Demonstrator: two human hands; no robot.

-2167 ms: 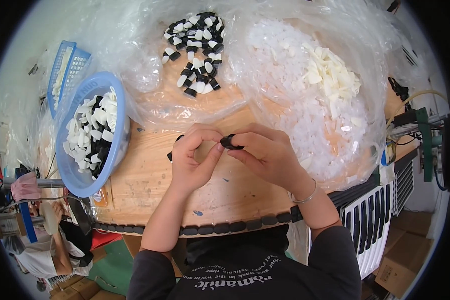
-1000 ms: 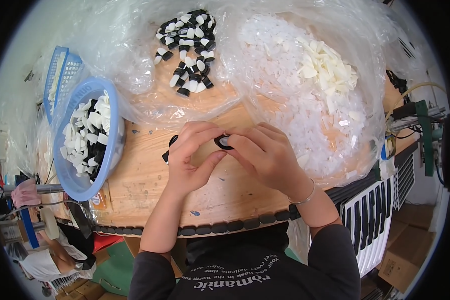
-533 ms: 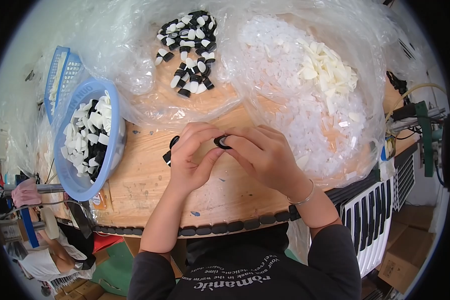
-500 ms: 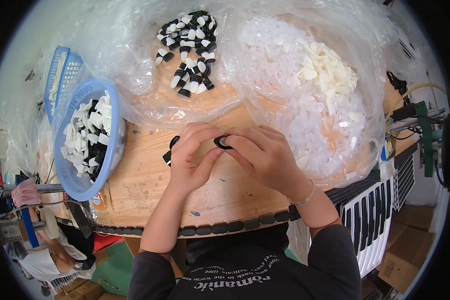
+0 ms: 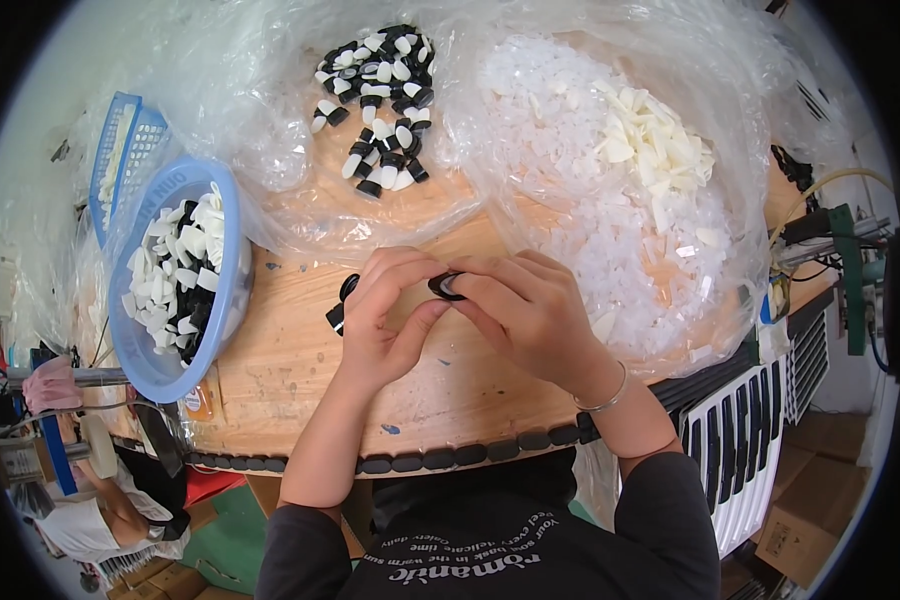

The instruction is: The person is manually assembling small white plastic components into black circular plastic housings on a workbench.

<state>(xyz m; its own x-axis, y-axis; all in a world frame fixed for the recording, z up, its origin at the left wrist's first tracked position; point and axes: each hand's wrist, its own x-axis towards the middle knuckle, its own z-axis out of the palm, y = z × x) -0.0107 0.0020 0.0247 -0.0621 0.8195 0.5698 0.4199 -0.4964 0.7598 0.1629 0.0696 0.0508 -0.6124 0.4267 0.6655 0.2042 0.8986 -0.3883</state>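
Between my two hands, above the wooden table, is a small black rounded cap-like piece [image 5: 444, 289] with a pale patch inside its rim. My left hand [image 5: 378, 312] grips its left side between thumb and fingers. From the right, my right hand [image 5: 530, 308] pinches the same piece, with its fingertips over the top and the thumb partly hidden. Just left of my left hand lie two small black pieces [image 5: 337, 318], partly covered by that hand.
A blue basin [image 5: 232, 290] of white and black pieces stands at left, with a blue basket [image 5: 148, 132] behind. A pile of black-and-white pieces [image 5: 375, 100] lies at the back. Clear plastic sheeting [image 5: 740, 60] surrounds translucent chips [image 5: 540, 110] and cream pieces [image 5: 650, 140] at right.
Both hands keep their hold on the small black piece, which has tilted very slightly. Nothing else has visibly moved.
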